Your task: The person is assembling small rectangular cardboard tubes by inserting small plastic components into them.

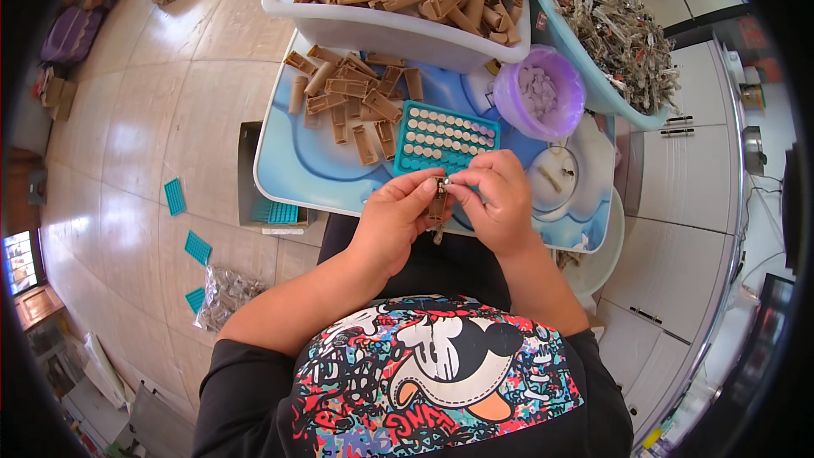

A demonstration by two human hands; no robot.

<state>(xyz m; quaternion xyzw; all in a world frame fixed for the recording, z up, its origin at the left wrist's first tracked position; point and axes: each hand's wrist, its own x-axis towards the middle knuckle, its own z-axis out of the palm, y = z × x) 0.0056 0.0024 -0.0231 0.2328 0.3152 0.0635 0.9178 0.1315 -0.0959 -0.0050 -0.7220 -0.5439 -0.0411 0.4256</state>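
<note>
- The brown plastic piece (437, 206) we are handling stands roughly upright at the centre of the frame, with a small shiny part (446, 181) at its top and something thin hanging beneath it, too small to identify.
- Our left hand (392, 210) is closed around the piece, thumb against fingers; our right hand (498, 205) pinches thumb to forefinger at the shiny part, with almost no gap.
- The shiny part could spring away if our right pinch slips or presses askew; the piece could twist if our left hold loosens. The hanging bit might snag on the table edge.
- Just above our hands, a teal tray (449, 160) carries rows of pale discs (423, 127); a dipping right knuckle could knock them loose.
- Loose brown casings (348, 86) lie left of the tray, the purple bowl (506, 102) to its right.
- The blue table (280, 157) has its near edge right by our hands, so a dropped part could land on our lap.
- The white tub (390, 27) and pale basin (643, 116) block reaching upward and upper right; elbow room opens toward lower left.
</note>
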